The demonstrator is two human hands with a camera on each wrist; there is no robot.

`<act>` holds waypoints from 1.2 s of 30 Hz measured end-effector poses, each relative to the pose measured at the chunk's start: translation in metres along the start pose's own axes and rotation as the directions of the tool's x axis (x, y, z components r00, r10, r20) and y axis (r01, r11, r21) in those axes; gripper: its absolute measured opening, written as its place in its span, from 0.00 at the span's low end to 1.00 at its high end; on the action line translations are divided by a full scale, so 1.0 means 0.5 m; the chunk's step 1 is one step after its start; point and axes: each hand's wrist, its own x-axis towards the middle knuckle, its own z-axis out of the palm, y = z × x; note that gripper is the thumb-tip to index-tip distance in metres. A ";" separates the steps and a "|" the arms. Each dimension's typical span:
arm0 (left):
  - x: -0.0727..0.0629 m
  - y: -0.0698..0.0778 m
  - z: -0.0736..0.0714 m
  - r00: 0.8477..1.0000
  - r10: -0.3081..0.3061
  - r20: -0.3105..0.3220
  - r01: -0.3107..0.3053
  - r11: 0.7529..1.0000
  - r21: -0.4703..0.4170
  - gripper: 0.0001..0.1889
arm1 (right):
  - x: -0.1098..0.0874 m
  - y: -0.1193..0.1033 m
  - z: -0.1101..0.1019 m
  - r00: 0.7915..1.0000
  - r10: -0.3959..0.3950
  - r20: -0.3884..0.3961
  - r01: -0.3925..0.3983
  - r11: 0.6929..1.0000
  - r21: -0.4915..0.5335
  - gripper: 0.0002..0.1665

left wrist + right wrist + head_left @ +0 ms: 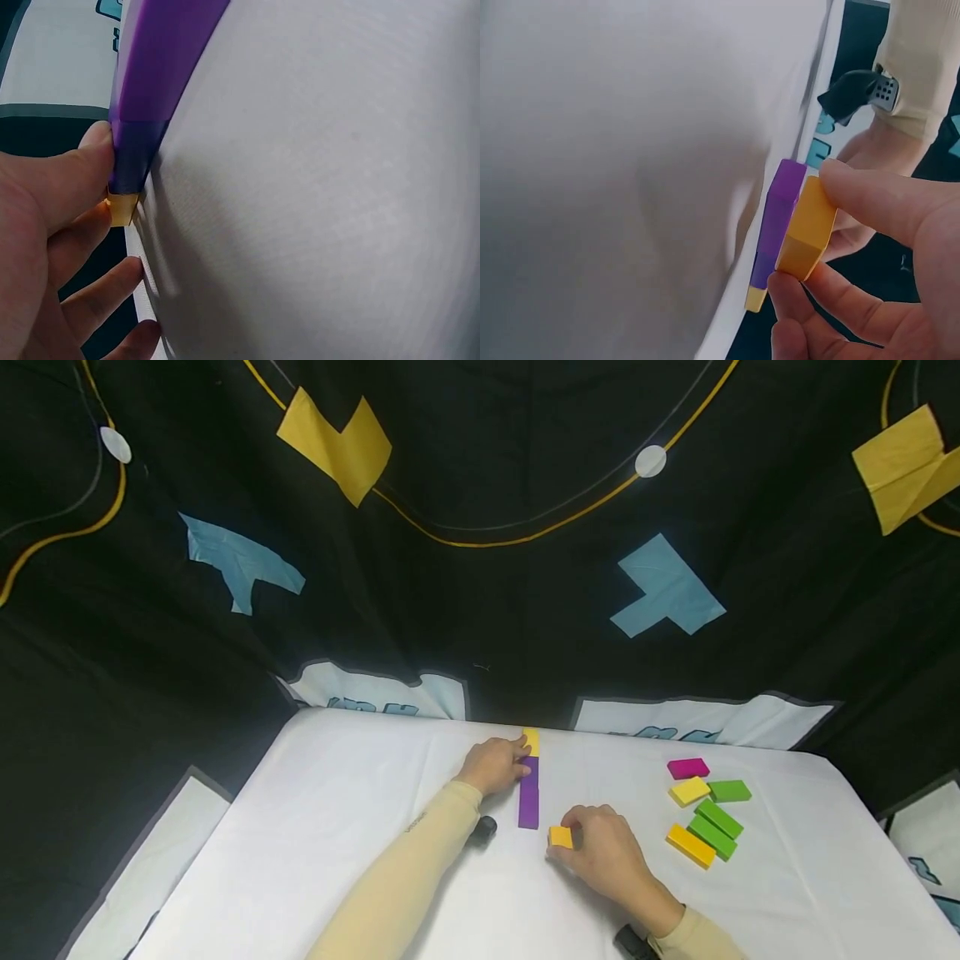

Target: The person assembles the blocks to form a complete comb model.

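Observation:
Two purple blocks lie end to end in a row on the white table, with a yellow block at the far end. My left hand is beside that far end, its thumb against the nearer side of the purple and its index finger at the yellow block; the other fingers stretch past it in the left wrist view. Between thumb and fingertips, my right hand pinches a yellow-orange block, to the right of the row's near end. From the right wrist camera this block partly overlaps the purple blocks.
To the right on the table lie loose blocks: a magenta one, a yellow one, several green ones and an orange-yellow one. A dark patterned curtain hangs behind the table's back edge.

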 end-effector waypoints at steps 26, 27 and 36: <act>0.001 -0.004 -0.001 1.000 -0.007 0.005 0.007 1.000 0.005 0.23 | 0.016 -0.051 0.043 0.990 -0.138 -0.012 0.138 0.990 -0.001 0.23; 0.000 -0.004 -0.002 1.000 -0.008 0.004 0.008 1.000 0.006 0.23 | 0.017 -0.053 0.044 0.990 -0.140 -0.010 0.140 0.990 0.001 0.23; 0.005 -0.004 0.003 1.000 0.009 0.006 -0.009 1.000 0.007 0.23 | 0.024 -0.057 0.050 0.991 -0.134 0.015 0.134 0.991 -0.009 0.23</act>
